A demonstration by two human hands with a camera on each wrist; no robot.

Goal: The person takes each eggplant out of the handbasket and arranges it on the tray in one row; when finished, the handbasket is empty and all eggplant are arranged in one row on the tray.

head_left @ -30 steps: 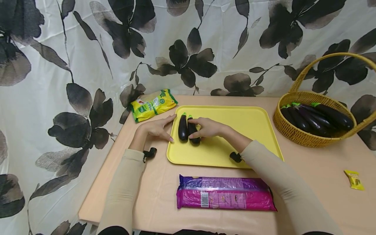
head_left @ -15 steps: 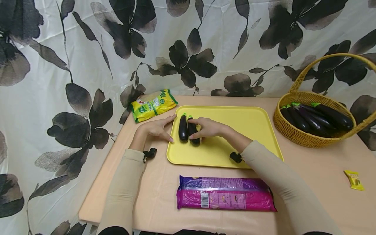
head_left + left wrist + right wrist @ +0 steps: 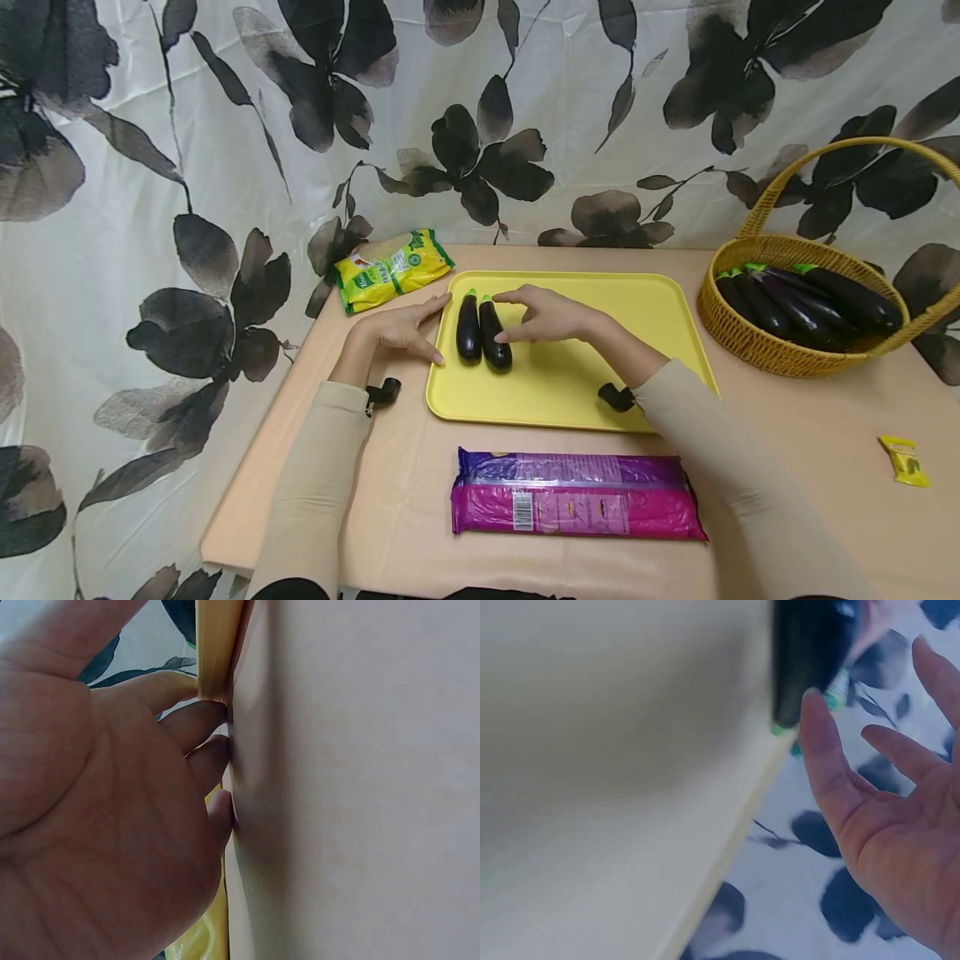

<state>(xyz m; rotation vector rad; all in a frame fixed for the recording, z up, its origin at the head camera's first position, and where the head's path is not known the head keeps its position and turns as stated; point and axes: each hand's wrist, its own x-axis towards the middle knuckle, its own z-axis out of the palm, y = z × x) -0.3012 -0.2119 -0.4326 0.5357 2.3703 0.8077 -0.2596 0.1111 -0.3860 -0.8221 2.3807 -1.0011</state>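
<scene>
Two dark purple eggplants with green stems lie side by side near the left end of a yellow tray (image 3: 585,392). The left eggplant (image 3: 468,329) and the right eggplant (image 3: 495,337) have their stems toward the back. My right hand (image 3: 551,315) is just right of the right eggplant, thumb tip at its side and fingers spread; the right wrist view shows this hand (image 3: 900,817) with nothing in its grasp. Beside the tray's left edge, my left hand (image 3: 397,329) has its thumb and fingers apart. In the left wrist view the fingers of that hand (image 3: 112,787) reach the tray rim (image 3: 217,652).
A wicker basket (image 3: 780,358) holding several eggplants stands at the right. Behind my left hand lies a yellow-green packet (image 3: 393,268). A long purple and pink package (image 3: 577,496) lies in front of the tray, and a small yellow packet (image 3: 905,460) at the far right.
My right hand has let go of the right eggplant and moved slightly right and back, its fingers opening. The left hand and both eggplants stay in place.
</scene>
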